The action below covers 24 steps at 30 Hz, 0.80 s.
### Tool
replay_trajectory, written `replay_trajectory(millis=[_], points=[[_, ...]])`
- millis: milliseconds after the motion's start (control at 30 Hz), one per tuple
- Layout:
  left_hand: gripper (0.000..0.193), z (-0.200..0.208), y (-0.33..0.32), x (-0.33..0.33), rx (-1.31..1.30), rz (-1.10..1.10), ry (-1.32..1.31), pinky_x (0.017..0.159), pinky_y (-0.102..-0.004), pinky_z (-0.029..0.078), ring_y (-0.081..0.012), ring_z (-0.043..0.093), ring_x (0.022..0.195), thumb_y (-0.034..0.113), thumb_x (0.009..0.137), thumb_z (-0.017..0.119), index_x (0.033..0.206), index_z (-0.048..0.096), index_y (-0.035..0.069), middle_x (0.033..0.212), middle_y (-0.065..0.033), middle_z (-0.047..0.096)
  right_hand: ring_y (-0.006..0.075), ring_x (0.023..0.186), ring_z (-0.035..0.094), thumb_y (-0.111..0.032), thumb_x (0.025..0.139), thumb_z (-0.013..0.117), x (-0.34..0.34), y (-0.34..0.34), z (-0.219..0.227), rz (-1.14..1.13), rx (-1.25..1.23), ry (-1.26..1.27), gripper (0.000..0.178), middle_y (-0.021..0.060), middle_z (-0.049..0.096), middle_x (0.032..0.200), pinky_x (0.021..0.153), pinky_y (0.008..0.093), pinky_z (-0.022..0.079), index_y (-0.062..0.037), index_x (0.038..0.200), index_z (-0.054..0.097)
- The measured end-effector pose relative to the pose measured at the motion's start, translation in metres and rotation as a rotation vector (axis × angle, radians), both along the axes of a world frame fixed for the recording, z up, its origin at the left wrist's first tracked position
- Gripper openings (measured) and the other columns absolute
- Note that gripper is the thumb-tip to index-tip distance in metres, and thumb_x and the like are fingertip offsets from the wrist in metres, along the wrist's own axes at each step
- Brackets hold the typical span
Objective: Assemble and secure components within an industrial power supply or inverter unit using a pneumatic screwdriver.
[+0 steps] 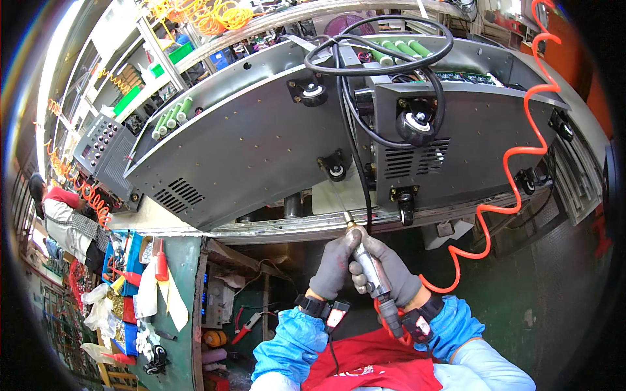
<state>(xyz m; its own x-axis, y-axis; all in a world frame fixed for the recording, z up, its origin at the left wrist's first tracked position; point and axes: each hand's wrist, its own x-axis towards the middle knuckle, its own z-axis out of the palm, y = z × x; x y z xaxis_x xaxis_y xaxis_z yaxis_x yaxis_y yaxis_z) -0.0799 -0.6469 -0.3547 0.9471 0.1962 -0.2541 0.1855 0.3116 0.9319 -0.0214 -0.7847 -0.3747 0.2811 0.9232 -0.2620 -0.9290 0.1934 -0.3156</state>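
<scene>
In my right hand (391, 267), gloved in grey, is a pneumatic screwdriver (373, 268) with a silver body, its fingers wrapped round the barrel. My left hand (332, 266), gloved too, is closed at the tool's front end, with thumb and fingers against it. The long thin bit points up and away towards a black caster (333, 167) on a dark grey metal cabinet (254, 146). Whether the tip touches the caster is too fine to tell. An orange-red coiled air hose (486, 210) runs from the tool to the upper right.
A second grey cabinet (469, 130) with casters (415, 124) lies to the right, a looped black cable (355, 140) over it. Blue bins of hardware (124, 251) and a red-handled tool (161, 264) are on the green bench (186, 254) at left. A person (65, 218) works far left.
</scene>
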Motion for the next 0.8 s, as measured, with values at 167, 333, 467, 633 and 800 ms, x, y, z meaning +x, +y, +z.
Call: replay_trajectory(millis=[167,333,467,633,800], points=[[0.046,-0.005,0.0,0.004,0.0,-0.007,-0.048,0.068,-0.026,0.046,-0.01,0.057,0.074,0.049,0.096,0.055,0.093,0.065,0.004,0.082,-0.0026,0.064,0.0158,0.056,0.061,-0.046,0.099,0.05,0.001,-0.006,0.011,-0.01,-0.101,-0.076,0.03,0.0043,0.063,0.076,0.048,0.0317,0.053,-0.0172,0.109,0.054],[0.042,-0.003,-0.005,0.008,-0.037,0.021,-0.033,0.07,-0.027,0.046,-0.01,0.056,0.077,0.046,0.097,0.054,0.095,0.065,0.005,0.085,-0.002,0.063,0.015,0.055,0.059,-0.044,0.099,0.05,0.006,-0.006,0.014,-0.016,-0.1,-0.099,0.029,0.0032,0.062,0.075,0.048,0.0316,0.052,-0.0175,0.11,0.053],[0.04,-0.014,-0.001,0.014,-0.017,0.029,-0.09,0.07,-0.0263,0.045,-0.0091,0.055,0.077,0.044,0.098,0.053,0.096,0.064,0.006,0.084,-0.0009,0.062,0.0141,0.055,0.058,-0.041,0.1,0.05,0.006,-0.003,0.027,-0.044,-0.204,-0.193,0.024,0.0021,0.059,0.073,0.048,0.0311,0.052,-0.0188,0.109,0.052],[0.039,-0.028,0.015,-0.005,-0.244,0.024,-0.089,0.064,-0.0265,0.047,-0.0096,0.058,0.07,0.045,0.099,0.052,0.095,0.062,0.007,0.08,-0.0008,0.061,0.0129,0.054,0.055,-0.038,0.099,0.05,-0.005,0.01,0.033,0.006,-0.21,-0.29,0.021,0.0007,0.058,0.071,0.047,0.0291,0.049,-0.0192,0.108,0.052],[0.031,-0.044,-0.006,0.011,-0.249,0.003,-0.171,0.057,-0.0237,0.044,-0.0058,0.049,0.062,0.041,0.101,0.051,0.095,0.058,0.012,0.074,0.0052,0.055,0.0124,0.051,0.055,-0.05,0.095,0.052,-0.003,-0.006,0.013,-0.061,-0.289,-0.25,0.029,-0.0009,0.058,0.07,0.045,0.028,0.048,-0.0233,0.106,0.053]])
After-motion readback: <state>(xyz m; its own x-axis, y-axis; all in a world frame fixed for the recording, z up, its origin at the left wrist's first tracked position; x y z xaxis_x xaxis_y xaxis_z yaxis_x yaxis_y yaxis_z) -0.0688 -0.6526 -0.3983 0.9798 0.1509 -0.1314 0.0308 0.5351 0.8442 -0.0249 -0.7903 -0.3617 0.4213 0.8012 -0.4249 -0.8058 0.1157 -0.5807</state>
